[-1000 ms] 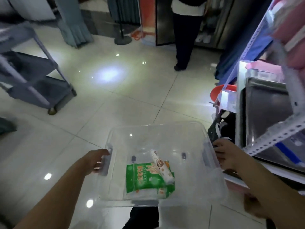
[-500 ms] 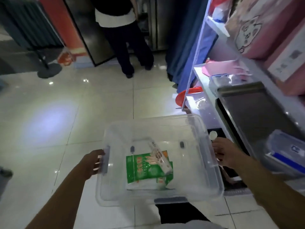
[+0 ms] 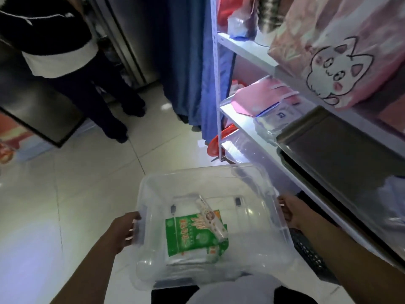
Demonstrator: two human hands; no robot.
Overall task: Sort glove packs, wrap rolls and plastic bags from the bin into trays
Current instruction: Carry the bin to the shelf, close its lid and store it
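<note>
I carry a clear plastic bin (image 3: 245,178) above the floor, in front of my body. My left hand (image 3: 123,230) grips its left handle and my right hand (image 3: 291,212) grips its right handle. Inside lies a green pack (image 3: 188,235) on top of other flat packs, with a white wrap roll (image 3: 211,218) lying across it. A dark metal tray (image 3: 341,150) sits on the shelf at the right, just beyond the bin.
A white metal shelf unit (image 3: 245,126) fills the right side, with pink packs, clear bagged items (image 3: 274,119) and a cat-print bag (image 3: 341,53). A person (image 3: 72,62) stands ahead on the left. A blue curtain (image 3: 192,62) hangs beside the shelf. A black basket (image 3: 311,257) sits low right.
I have turned right toward the shelf while carrying the bin. The shelf and tray now fill the right side, and the standing person has shifted to the left.
</note>
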